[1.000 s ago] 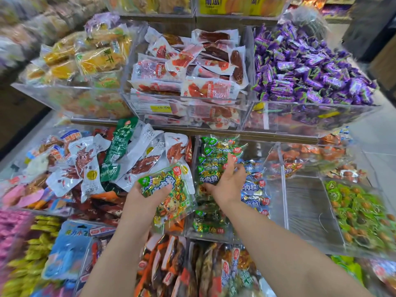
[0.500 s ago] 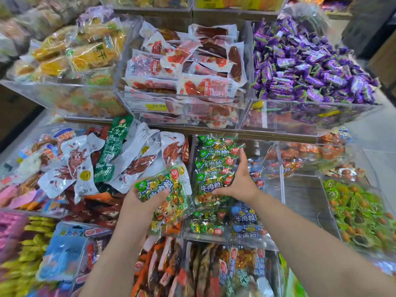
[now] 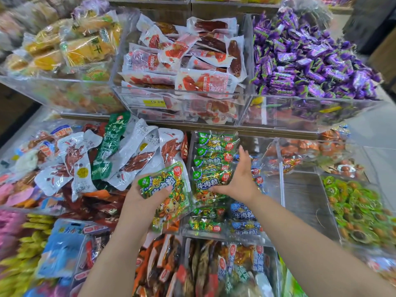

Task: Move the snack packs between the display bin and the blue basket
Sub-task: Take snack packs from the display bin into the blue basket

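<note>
We risk dropping the green pack (image 3: 169, 189) that our left hand (image 3: 143, 198) grips by its upper end, since the slick film hangs free below. Our right hand (image 3: 240, 181), fingers straight and spread, could topple the stacked packs (image 3: 212, 163) it touches in the display bin (image 3: 282, 185). The held pack sits just left of that stack; the blue basket is out of view.
</note>
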`<state>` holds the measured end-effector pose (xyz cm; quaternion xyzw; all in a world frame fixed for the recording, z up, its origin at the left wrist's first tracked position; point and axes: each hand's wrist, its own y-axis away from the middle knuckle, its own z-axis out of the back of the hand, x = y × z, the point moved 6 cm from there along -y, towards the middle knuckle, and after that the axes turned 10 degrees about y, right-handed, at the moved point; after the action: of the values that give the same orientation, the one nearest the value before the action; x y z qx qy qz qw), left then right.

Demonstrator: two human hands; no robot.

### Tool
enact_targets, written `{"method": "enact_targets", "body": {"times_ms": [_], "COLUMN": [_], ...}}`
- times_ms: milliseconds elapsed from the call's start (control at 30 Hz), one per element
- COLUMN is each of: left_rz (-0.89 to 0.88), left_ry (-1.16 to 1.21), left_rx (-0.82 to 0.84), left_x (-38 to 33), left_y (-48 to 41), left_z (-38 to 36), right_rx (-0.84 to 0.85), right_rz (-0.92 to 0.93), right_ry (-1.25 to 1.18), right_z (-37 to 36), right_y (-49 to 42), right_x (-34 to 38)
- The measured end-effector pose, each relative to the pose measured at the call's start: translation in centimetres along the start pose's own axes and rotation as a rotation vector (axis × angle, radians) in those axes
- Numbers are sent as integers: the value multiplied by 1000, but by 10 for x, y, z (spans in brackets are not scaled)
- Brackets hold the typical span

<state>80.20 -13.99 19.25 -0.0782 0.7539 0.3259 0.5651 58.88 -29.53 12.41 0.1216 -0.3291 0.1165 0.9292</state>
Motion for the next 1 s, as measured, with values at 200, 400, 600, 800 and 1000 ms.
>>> {"method": "enact_targets", "body": {"times_ms": [200, 400, 600, 800, 1000], "left_rz": [14, 97, -76, -628, -598], "left_ry": [98, 81, -377, -1425, -1626], "left_rx": [87, 353, 436, 90, 33], "left_x": [5, 4, 12, 6, 23], "left_y": [0, 9, 3, -11, -20], "left_z": [-2, -33, -57, -53, -55], "right_rx": [-185, 166, 306, 152, -112], "right_rz": [16, 2, -117, -224, -235], "right_ry": [4, -557, -579, -372, -159], "right_z": [5, 4, 4, -2, -31], "right_y": [47, 73, 70, 66, 65], "right_x": [-5, 16, 10, -16, 5]}}
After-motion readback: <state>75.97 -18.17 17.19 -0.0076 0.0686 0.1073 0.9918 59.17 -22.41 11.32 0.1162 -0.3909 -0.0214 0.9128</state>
